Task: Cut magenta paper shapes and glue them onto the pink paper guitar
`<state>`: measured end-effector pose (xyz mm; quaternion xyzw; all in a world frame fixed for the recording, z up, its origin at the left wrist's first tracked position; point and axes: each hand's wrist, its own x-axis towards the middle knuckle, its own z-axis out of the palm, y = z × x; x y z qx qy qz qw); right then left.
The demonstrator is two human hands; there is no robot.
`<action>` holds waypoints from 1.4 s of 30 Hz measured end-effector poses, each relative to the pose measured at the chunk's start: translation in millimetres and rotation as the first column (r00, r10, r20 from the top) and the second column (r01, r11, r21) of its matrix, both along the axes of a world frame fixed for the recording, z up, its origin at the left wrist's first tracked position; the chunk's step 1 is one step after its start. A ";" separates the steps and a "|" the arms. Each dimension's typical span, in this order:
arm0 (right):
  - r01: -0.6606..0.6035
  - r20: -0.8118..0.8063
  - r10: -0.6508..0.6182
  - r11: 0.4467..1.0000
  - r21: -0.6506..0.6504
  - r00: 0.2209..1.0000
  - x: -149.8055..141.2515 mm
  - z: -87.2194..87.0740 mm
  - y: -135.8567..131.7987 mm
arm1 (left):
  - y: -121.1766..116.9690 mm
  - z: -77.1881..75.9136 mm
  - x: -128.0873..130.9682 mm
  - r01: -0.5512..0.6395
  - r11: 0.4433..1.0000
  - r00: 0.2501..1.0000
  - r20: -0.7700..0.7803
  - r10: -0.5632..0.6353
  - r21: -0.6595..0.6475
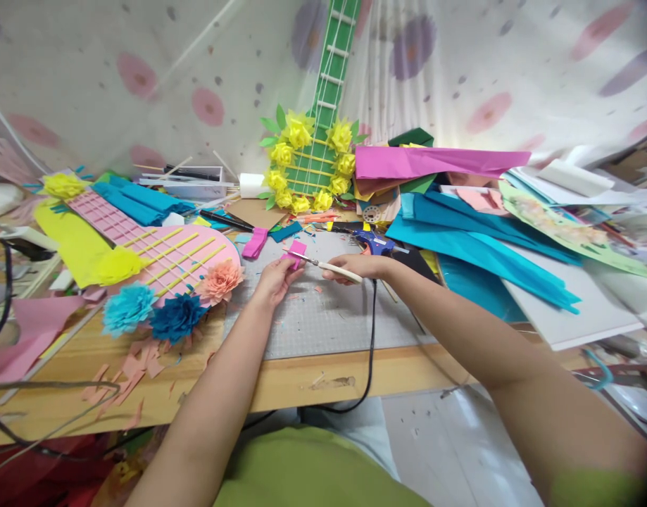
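Between the fingers of my left hand is a small piece of magenta paper. My right hand grips white-handled scissors, whose blades point left and meet the magenta paper. Both hands are over the grey cutting mat. A folded magenta strip lies just beyond my left hand. Behind my right hand rests a blue glue gun; a black cord hangs over the table edge nearby.
On the left lies a pink paper guitar with paper flowers. A green paper guitar ringed with yellow flowers stands at the back. Blue paper sheets and a magenta sheet pile up on the right. Peach scraps litter the front left.
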<state>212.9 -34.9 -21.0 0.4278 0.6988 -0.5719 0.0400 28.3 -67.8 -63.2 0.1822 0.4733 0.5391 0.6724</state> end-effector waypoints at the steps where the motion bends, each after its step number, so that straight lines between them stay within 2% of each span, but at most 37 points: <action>1: -0.004 0.003 0.004 1.000 0.005 1.000 0.3 -1.2 0.6 | -0.3 0.5 0.1 0.003 1.000 1.000 -0.002 -0.003 -0.006; 11: -0.014 0.031 0.013 0.999 0.044 0.999 1.3 -9.0 3.7 | -1.6 5.5 0.2 0.008 0.998 0.999 -0.032 -0.009 -0.054; 16: 0.009 0.050 -0.011 0.999 0.030 0.999 -1.3 -9.0 3.5 | -1.5 3.9 -1.7 0.015 0.998 0.999 -0.040 -0.018 -0.060; 27: -0.028 0.033 0.028 1.000 0.000 0.999 -3.6 -13.4 -0.9 | -5.0 4.3 -6.7 0.038 0.994 0.998 -0.035 -0.042 -0.104; 33: -0.027 -0.003 0.027 0.997 -0.075 1.000 -6.4 -11.2 -3.6 | -7.6 10.4 -13.1 0.089 0.987 0.992 -0.076 -0.099 -0.134; 37: -0.049 -0.099 0.034 0.986 -0.157 0.994 -3.0 -4.2 -7.6 | -6.1 12.6 -28.5 0.147 0.988 0.972 -0.180 -0.153 -0.048; 40: -0.089 -0.269 0.029 0.973 -0.215 0.963 0.6 -1.1 -8.8 | -3.5 11.9 -38.1 0.087 0.992 0.980 -0.188 -0.069 0.089; 42: -0.073 -0.400 0.005 0.985 -0.155 0.916 -0.9 -1.1 -8.7 | -2.7 12.0 -39.4 0.009 0.983 0.986 -0.167 0.022 0.184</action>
